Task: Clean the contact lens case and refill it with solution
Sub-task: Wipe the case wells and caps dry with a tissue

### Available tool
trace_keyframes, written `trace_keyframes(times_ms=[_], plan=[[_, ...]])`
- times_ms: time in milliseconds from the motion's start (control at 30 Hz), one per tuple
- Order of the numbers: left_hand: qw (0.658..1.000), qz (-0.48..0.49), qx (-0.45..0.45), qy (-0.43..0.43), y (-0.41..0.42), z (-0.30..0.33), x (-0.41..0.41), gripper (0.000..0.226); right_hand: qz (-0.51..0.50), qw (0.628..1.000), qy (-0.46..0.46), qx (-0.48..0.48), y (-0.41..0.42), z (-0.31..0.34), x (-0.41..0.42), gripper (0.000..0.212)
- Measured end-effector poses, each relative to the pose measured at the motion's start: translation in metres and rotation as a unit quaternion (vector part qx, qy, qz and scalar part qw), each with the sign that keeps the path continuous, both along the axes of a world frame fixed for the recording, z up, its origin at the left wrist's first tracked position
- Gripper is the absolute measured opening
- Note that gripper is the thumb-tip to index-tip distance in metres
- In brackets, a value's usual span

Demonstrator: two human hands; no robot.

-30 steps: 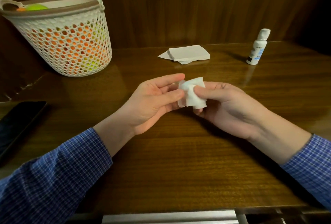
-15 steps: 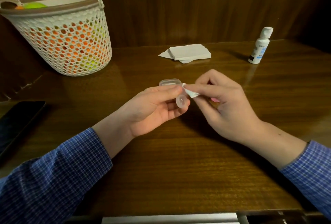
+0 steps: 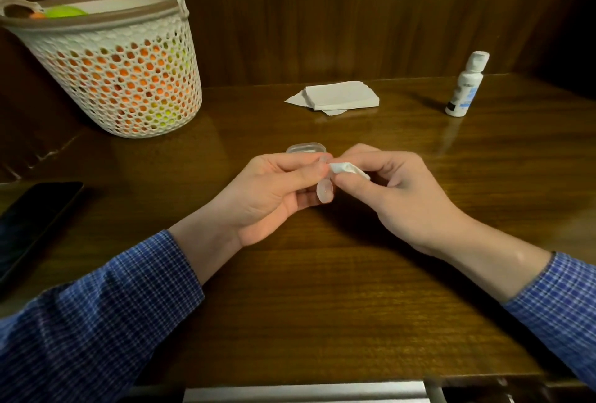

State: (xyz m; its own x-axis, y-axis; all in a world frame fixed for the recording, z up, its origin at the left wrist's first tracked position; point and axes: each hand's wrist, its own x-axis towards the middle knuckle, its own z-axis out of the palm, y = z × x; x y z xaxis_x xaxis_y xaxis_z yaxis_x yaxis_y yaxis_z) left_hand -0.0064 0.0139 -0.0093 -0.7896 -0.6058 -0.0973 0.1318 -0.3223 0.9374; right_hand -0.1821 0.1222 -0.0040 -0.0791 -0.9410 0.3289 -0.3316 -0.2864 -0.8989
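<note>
1. The case (clear plastic, lid flipped open) is pinched by the left hand just above the table.
2. A small wad of tissue is gripped by the right hand and pressed against the case.
3. The bottle is parked upright far right, well apart.

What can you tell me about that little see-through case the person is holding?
The contact lens case looks like clear, slightly frosted plastic. One round well shows below the fingertips; a rounded lid part sticks up behind them. The left hand pinches it above the wooden table, while the right hand presses a small folded white tissue against it.
</note>
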Motion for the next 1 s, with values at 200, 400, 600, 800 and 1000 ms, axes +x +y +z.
trace_keyframes(times_ms=[200, 400, 600, 800, 1000], plan=[[0.994, -0.09, 0.051, -0.023, -0.003, 0.003, 0.0, 0.04, 0.057, 0.992, 0.11, 0.027, -0.001, 0.015, -0.022, 0.017], [0.979, -0.162, 0.125, -0.016, -0.009, 0.009, 0.004, 0.03, -0.017, 0.967, 0.206, -0.15, 0.003, 0.011, -0.029, 0.018], [0.977, -0.151, 0.148, -0.03, -0.009, 0.006, 0.003, 0.026, -0.029, 0.91, 0.35, -0.218, -0.003, -0.002, -0.02, 0.027], [0.979, -0.123, 0.161, -0.025, -0.008, 0.006, 0.003, 0.036, -0.038, 0.919, 0.345, -0.187, -0.003, -0.004, -0.015, 0.029], [0.973, -0.128, 0.189, -0.022, -0.008, 0.01, 0.003, 0.027, -0.045, 0.896, 0.377, -0.231, -0.002, -0.003, -0.023, 0.027]])
